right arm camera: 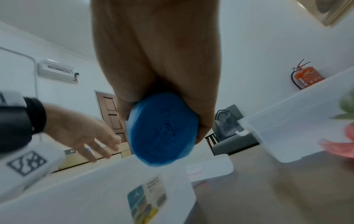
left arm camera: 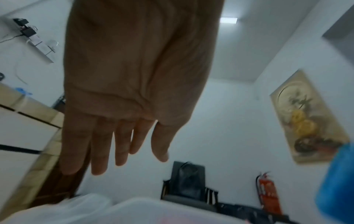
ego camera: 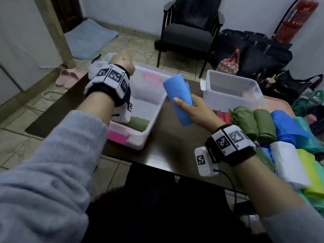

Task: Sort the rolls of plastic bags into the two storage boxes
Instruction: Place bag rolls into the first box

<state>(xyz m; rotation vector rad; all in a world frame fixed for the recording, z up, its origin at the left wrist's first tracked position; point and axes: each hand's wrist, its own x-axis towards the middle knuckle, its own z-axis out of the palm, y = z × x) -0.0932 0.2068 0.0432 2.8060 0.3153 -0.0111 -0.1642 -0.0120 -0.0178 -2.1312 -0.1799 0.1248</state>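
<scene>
Nearest the head camera is the person's pale grey knitted sleeve (ego camera: pixel 43 172), running up to the left hand (ego camera: pixel 123 63), which hangs above the far left part of the long translucent white plastic storage box (ego camera: pixel 149 123); the left wrist view shows its fingers (left arm camera: pixel 99 145) straight and slightly apart, holding nothing. To the right of that hand, the right hand (ego camera: pixel 196 111) grips one blue roll of plastic bags (ego camera: pixel 178 99), thumb and fingers curled round its lower half, so the roll is held tilted in the air between the two boxes, over the dark brown table (ego camera: pixel 163 155). Two storage boxes are in view: the long one under the left hand, with one olive green roll (ego camera: pixel 138 122) lying at its near end and a pink tape strip (ego camera: pixel 117 136) on its near wall, and a smaller clear plastic storage box (ego camera: pixel 233 90) beyond the right hand, with something orange-pink inside that is too blurred to name. To the right of the right wrist lies a pile of unsorted rolls (ego camera: pixel 284 137): two olive green, at least two blue, one white, one yellow-green and some teal ones, partly hidden by the wrist and the picture's edge, so the full count cannot be told. Each wrist carries one black band with checkered marker tiles. Beyond the boxes stand one dark armchair (ego camera: pixel 189 34), one red fire extinguisher (ego camera: pixel 296 20), several dark bags (ego camera: pixel 254 51) and a pair of pink slippers (ego camera: pixel 67 77) on the tiled floor.
</scene>
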